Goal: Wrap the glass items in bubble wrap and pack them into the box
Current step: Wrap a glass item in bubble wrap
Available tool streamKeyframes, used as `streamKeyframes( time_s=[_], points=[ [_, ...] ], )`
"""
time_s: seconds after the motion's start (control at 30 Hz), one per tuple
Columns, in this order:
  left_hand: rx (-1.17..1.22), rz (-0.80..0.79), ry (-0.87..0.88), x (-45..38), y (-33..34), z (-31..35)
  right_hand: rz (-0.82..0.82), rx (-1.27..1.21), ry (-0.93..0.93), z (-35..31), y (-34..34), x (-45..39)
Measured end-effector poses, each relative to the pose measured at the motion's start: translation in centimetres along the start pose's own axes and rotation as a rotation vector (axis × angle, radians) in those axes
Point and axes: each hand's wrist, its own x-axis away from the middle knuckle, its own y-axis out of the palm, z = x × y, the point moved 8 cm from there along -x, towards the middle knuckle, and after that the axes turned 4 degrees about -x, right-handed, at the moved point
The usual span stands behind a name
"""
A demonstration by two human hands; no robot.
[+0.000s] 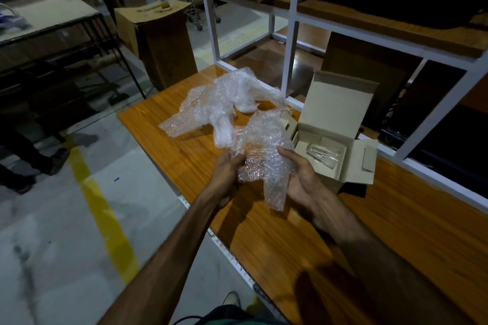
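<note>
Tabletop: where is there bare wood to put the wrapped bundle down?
Bare table lies near you, below the bundle held by left hand and right hand. Another strip runs right of the open box, along the white shelf frame. The far end is crowded: loose bubble wrap reaches almost to the box.

Both forearms extend forward, converging above the work surface. Left hand [227,174]: fingers curled inward, thumb uppermost, closed on the bubble wrap [260,163]. Right hand [303,179]: palm facing left, fingers cupped beneath the same wrap.
</note>
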Motion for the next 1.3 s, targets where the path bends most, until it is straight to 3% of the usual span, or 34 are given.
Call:
streamKeyframes(
  time_s=[0.13, 0.27, 0.47, 0.73, 0.9, 1.17, 1.3],
  points=[
    [-0.023, 0.059, 0.082, -0.4, -0.8, 0.5, 0.022, 0.118, -0.072, -0.6, -0.5, -1.0],
    [-0.186, 0.227, 0.177, -0.3, -2.9, 0.9, 0.082, 0.262, -0.192, -1.7, -0.9, -1.2],
    [-0.382, 0.442, 0.260, 0.4, -2.9, 1.5, 0.048, 0.309, -0.163, -1.3, -0.8, -1.3],
    [-0.438, 0.606, 0.354, 0.1, -5.4, 2.3, 0.186, 0.606, -0.268, -2.1, -0.8, -0.1],
    [-0.489, 0.618, 0.319, -0.2, -6.3, 1.6, 0.177, 0.613, -0.281, -1.8, -0.2, 0.1],
    [-0.652, 0.672, 0.214, -0.6, -6.2, 0.2, 0.033, 0.354, -0.101, -0.1, -0.1, -0.4],
    [-0.675, 0.676, 0.198, -0.7, -5.6, 0.0, 0.045, 0.382, -0.105, -0.2, -0.5, -0.5]
  ],
)
